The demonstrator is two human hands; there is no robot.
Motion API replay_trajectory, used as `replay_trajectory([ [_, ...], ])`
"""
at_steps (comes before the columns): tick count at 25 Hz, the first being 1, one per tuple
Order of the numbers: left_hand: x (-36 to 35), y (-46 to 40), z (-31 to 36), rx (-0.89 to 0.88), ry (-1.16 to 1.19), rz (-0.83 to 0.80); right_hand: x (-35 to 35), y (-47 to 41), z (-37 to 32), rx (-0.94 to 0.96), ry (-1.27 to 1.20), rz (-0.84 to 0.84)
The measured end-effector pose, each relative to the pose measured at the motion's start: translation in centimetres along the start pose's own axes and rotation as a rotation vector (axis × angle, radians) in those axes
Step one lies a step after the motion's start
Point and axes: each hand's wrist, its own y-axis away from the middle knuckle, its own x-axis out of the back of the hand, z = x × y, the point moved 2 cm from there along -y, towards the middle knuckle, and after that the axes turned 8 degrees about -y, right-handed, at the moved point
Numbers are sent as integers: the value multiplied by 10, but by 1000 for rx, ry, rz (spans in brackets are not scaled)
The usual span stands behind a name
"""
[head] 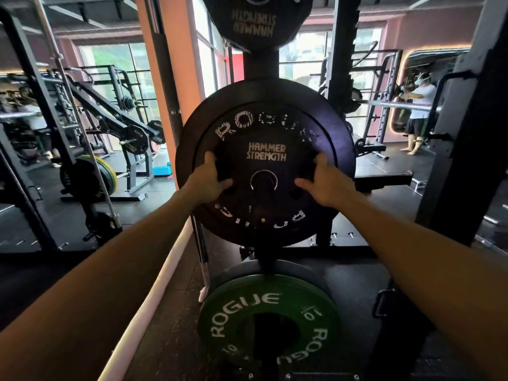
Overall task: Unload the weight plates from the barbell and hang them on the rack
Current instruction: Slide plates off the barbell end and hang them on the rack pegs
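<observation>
Both hands on the Hammer Strength plate, which sits on the rack's middle peg in front of a bigger Rogue plate. Left hand grips its left side, right hand its right side, fingers curled into the grip holes. Green Rogue plate hangs below it, another Hammer Strength plate above.

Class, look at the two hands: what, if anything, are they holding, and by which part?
Both hold the black Hammer Strength plate: the left hand on its left edge, the right hand on its right edge.
</observation>
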Motion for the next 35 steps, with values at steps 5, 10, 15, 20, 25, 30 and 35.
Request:
replay_trajectory([
  [5, 26, 62, 26, -69, 1, -124, 32, 45, -8, 110, 18, -76],
  [10, 50, 126, 42, -102, -79, -102, 61, 97, -17, 161, 53, -162],
  [15, 80, 189, 65, -87, -82, -73, 105, 150, -22, 180, 36, -170],
  [20, 100, 266, 97, -123, -82, -42, 149, 217, -23, 217, 46, -157],
  [25, 114, 346, 149, -140, -6, -51, 200, 312, 4, 199, 83, -179],
  [30, 107, 397, 226, -192, 25, -94, 270, 379, 58, 90, 85, -151],
  [35, 83, 424, 313, -280, 54, -134, 338, 428, 124, -19, 94, -91],
])
